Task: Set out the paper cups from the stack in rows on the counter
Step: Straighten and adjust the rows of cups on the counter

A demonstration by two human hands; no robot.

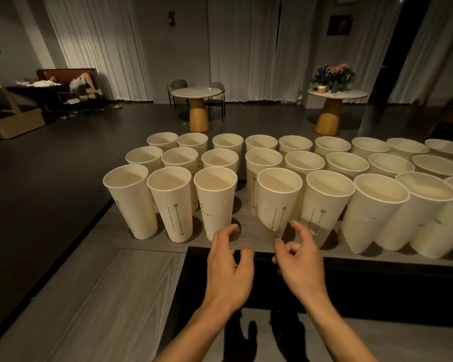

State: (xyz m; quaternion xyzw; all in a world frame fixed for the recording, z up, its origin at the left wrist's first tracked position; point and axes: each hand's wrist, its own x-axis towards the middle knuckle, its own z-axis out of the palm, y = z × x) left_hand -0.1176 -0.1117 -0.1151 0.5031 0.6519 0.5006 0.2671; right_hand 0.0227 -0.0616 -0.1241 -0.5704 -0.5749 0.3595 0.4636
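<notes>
Cups fill my feed: the paper cups (348,163) stand upright, mouths up, in three rows along the far edge of the counter (102,296), starting near its far left corner and running off toward its right edge, out of frame. Within each row most rims sit just beside or touching one another. The nearest row carries printed seams down the cup sides.

I see both hands hovering over the dark sunken recess (364,291) that cuts into the counter's near side. The left hand (229,267) holds nothing; its fingers are loosely curled, thumb and forefinger apart, with the fingertips near the base of the third front cup (215,205). The right hand (300,265) is likewise empty, its forefinger crooked upward and the other fingers curled in loosely. That forefinger's tip lies close to the foot of the fourth front cup (276,199), which leans slightly; blur there means I cannot tell whether it touches.

Beyond the counter I make out a round table (195,92), flowers (335,74) on a second one, and pale curtains (241,48).
</notes>
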